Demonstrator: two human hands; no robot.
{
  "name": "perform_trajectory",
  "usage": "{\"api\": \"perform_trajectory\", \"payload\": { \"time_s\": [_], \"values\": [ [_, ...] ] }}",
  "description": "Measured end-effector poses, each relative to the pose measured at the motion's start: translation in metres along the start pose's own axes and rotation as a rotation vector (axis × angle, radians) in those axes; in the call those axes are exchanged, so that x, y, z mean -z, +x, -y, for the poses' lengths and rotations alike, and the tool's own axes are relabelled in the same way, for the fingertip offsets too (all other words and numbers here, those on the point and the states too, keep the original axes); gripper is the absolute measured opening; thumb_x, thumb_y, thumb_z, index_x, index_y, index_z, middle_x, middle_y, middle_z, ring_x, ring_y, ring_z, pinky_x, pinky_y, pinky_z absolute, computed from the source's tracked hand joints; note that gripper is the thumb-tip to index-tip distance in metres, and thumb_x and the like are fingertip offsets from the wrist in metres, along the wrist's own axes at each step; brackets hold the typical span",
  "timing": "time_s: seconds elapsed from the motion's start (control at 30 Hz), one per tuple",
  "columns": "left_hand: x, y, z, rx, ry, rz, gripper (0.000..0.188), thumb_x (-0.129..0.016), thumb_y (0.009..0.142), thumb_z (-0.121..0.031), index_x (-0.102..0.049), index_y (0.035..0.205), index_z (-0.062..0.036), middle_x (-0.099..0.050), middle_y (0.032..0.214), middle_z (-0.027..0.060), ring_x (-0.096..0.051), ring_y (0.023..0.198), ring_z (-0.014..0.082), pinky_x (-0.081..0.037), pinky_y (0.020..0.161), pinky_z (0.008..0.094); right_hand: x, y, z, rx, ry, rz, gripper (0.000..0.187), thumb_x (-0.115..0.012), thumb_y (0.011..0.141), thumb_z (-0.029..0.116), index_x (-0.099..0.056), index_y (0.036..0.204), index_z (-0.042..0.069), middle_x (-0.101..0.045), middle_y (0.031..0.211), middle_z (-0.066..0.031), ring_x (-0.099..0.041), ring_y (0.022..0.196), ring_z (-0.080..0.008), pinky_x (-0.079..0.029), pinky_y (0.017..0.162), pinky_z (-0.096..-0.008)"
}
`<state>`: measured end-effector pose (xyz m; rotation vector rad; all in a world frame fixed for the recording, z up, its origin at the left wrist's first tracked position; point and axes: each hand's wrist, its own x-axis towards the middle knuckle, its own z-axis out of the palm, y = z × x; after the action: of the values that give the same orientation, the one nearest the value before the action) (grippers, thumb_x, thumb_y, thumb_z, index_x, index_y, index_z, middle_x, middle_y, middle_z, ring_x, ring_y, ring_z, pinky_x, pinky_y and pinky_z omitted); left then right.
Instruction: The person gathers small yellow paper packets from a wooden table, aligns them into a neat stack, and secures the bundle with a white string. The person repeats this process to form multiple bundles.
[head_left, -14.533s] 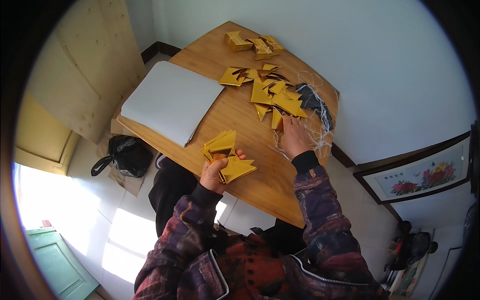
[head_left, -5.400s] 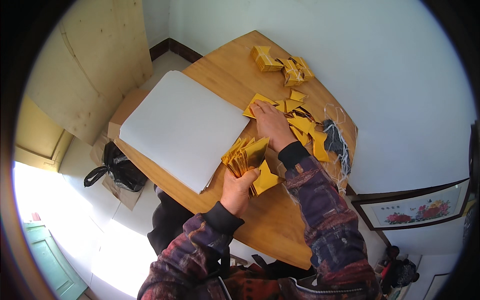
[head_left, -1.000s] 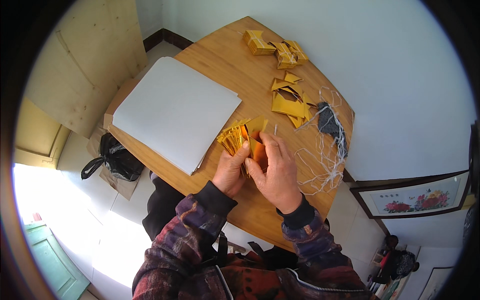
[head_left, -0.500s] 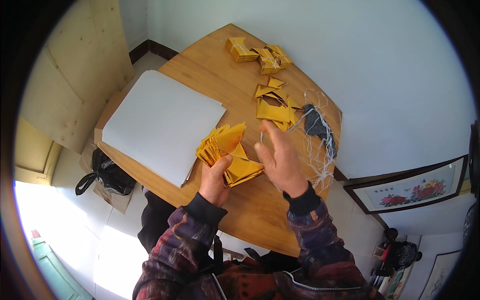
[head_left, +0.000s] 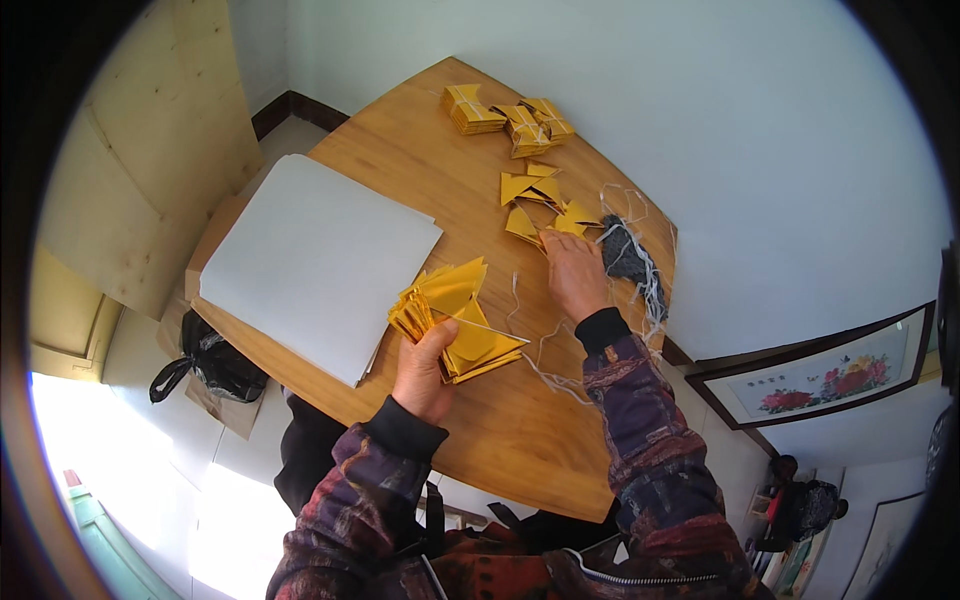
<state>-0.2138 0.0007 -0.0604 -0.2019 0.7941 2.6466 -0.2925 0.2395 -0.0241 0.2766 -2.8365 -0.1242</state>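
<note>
My left hand (head_left: pixel 425 370) grips a thick stack of folded gold papers (head_left: pixel 468 345), thumb on top and fingers underneath. A white string (head_left: pixel 490 328) crosses this stack and trails off onto the table to its right. Farther forward, my right hand (head_left: pixel 577 275) reaches into a loose pile of folded gold papers (head_left: pixel 530 188). Its fingers are pressed together and bent down at the pile's near edge, with the fingertips partly hidden. Just right of that hand lies a dark grey cloth (head_left: pixel 625 252) with a tangle of white strings over it.
String-tied gold bundles (head_left: pixel 473 110) stand at the far end of the wooden table (head_left: pixel 400 140). Large white sheets (head_left: pixel 310 260) cover its left side, slightly overhanging the edge. A black plastic bag (head_left: pixel 222 365) sits below on the left. The wall (head_left: pixel 760 150) borders the table's right side.
My right hand has moved from beside the held stack forward to the loose gold papers, its fingers closing together. String now lies on the table near the stack. My left hand keeps its grip.
</note>
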Motion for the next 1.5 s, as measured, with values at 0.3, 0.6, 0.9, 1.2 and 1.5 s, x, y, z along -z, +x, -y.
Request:
{"api": "perform_trajectory", "payload": {
  "time_s": [0.3,0.6,0.9,1.2,1.5],
  "values": [
    [-0.016,-0.003,-0.004,-0.051,-0.080,-0.082,0.028,-0.059,0.088,-0.008,-0.053,0.115,-0.0034,-0.060,0.099,0.0015,-0.061,0.089,0.0124,-0.052,0.079,0.0304,0.097,-0.027,0.057,0.084,0.068,-0.300,0.033,-0.055,0.079,-0.002,-0.058,0.111,-0.001,-0.065,0.102,-0.0138,-0.062,0.085,-0.0276,-0.049,0.078,-0.0371],
    [-0.003,-0.003,0.008,-0.103,-0.135,0.074,0.028,-0.053,0.096,-0.021,-0.056,0.117,-0.0032,-0.063,0.107,0.0047,-0.062,0.095,0.0155,-0.052,0.084,0.0321,0.089,-0.054,0.157,0.129,0.258,-0.153,0.042,-0.065,0.079,0.010,-0.055,0.118,-0.002,-0.060,0.115,-0.0135,-0.056,0.094,-0.0294,-0.047,0.081,-0.0392],
    [0.000,-0.007,0.006,0.027,-0.300,0.176,0.045,-0.057,0.093,-0.033,-0.049,0.127,-0.0037,-0.058,0.121,0.0091,-0.057,0.110,0.0222,-0.045,0.100,0.0391,0.072,-0.064,0.168,0.150,0.215,-0.140,0.043,-0.061,0.085,0.017,-0.051,0.120,-0.005,-0.054,0.122,-0.0204,-0.053,0.117,-0.0349,-0.044,0.095,-0.0425],
    [-0.006,-0.007,-0.007,-0.016,-0.182,0.088,0.046,-0.059,0.085,-0.015,-0.046,0.127,-0.0009,-0.058,0.118,0.0140,-0.059,0.108,0.0259,-0.049,0.096,0.0437,0.086,-0.056,0.092,-0.120,1.103,0.029,0.025,-0.060,0.091,0.018,-0.059,0.108,0.000,-0.062,0.115,-0.0176,-0.061,0.103,-0.0320,-0.049,0.084,-0.0345],
    [-0.009,-0.006,-0.007,-0.023,-0.170,0.071,0.054,-0.062,0.081,-0.015,-0.044,0.129,0.0001,-0.058,0.116,0.0151,-0.060,0.105,0.0285,-0.050,0.094,0.0463,0.016,-0.018,0.005,-0.049,-0.021,0.120,0.038,-0.056,0.081,0.005,-0.053,0.119,0.003,-0.058,0.115,-0.0153,-0.056,0.106,-0.0339,-0.045,0.090,-0.0404]
  ]
}}
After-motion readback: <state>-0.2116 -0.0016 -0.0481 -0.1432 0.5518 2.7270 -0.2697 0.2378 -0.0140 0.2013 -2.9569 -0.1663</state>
